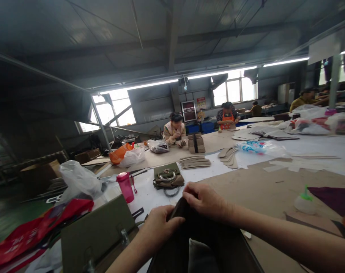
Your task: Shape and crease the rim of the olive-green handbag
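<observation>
Your left hand and right hand are both curled closed, pinching the top edge of a dark bag at the near side of the worktop. Just left of it lies an olive bag panel with metal fittings. Beyond stand a pink water bottle and an olive handbag. Farther off, a co-worker sits working.

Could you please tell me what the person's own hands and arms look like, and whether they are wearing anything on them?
The left hand and right hand are bare, with no gloves. The right forearm is bare too, with no sleeve, watch or bracelet showing.
</observation>
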A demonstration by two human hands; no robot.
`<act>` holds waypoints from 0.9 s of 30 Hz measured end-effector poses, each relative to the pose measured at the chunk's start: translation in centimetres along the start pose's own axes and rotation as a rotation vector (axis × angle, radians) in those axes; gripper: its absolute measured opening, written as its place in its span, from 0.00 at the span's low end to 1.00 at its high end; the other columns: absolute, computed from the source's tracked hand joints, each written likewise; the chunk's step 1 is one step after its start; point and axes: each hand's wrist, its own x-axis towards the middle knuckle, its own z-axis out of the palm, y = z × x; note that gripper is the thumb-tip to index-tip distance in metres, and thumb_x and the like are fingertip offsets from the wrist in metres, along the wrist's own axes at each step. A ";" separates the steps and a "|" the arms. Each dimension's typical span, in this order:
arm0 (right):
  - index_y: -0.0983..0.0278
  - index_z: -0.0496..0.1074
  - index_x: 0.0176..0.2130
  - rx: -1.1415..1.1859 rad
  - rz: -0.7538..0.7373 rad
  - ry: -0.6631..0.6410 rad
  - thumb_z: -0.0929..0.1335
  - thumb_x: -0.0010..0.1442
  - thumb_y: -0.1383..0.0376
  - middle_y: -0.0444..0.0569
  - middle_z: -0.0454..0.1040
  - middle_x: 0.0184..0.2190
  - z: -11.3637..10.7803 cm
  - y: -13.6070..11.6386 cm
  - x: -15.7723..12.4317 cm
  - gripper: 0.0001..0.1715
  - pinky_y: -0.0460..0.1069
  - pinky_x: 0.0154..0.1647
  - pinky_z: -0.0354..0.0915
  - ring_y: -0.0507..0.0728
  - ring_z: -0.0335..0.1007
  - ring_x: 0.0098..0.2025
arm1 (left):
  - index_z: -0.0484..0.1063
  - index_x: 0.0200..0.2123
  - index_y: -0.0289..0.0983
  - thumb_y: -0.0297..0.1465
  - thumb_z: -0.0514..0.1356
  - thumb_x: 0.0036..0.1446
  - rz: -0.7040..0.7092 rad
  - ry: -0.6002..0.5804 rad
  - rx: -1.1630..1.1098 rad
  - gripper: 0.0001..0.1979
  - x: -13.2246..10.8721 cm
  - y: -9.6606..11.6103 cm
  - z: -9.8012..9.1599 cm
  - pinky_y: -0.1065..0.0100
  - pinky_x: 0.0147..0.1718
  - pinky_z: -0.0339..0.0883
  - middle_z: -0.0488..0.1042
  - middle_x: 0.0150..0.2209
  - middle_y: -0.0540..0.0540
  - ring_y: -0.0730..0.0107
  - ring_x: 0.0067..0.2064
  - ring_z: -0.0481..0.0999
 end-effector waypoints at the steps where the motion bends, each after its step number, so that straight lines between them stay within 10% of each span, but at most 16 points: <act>1: 0.66 0.63 0.34 -0.147 -0.113 0.055 0.59 0.54 0.67 0.50 0.65 0.30 -0.2 0.0 -0.1 0.07 0.52 0.40 0.57 0.56 0.61 0.35 | 0.71 0.33 0.34 0.34 0.53 0.46 -0.016 -0.001 0.001 0.13 0.0 0.0 0.0 0.73 0.28 0.58 0.73 0.29 0.49 0.66 0.33 0.70; 6: 0.64 0.59 0.49 -0.795 -0.447 -0.010 0.64 0.50 0.70 0.54 0.65 0.41 -1.1 0.4 0.2 0.24 0.53 0.43 0.54 0.60 0.59 0.43 | 0.70 0.34 0.35 0.30 0.55 0.41 -0.032 -0.048 -0.030 0.13 -0.5 0.1 0.0 0.72 0.30 0.59 0.73 0.30 0.50 0.65 0.33 0.70; 19: 0.62 0.69 0.30 -0.626 -0.188 -0.223 0.64 0.50 0.69 0.45 0.70 0.26 -1.2 -0.7 0.7 0.05 0.44 0.28 0.54 0.54 0.64 0.30 | 0.71 0.33 0.35 0.30 0.52 0.43 -0.061 -0.095 0.044 0.13 -0.1 -1.8 -2.5 0.74 0.25 0.56 0.72 0.28 0.50 0.70 0.30 0.68; 27: 0.64 0.67 0.36 -0.566 -0.156 -0.291 0.62 0.53 0.66 0.49 0.69 0.33 -0.6 0.3 1.7 0.08 0.46 0.32 0.56 0.56 0.63 0.35 | 0.72 0.29 0.38 0.32 0.53 0.44 -0.105 0.155 0.274 0.10 0.0 -2.9 -2.2 0.73 0.27 0.55 0.72 0.27 0.48 0.68 0.31 0.69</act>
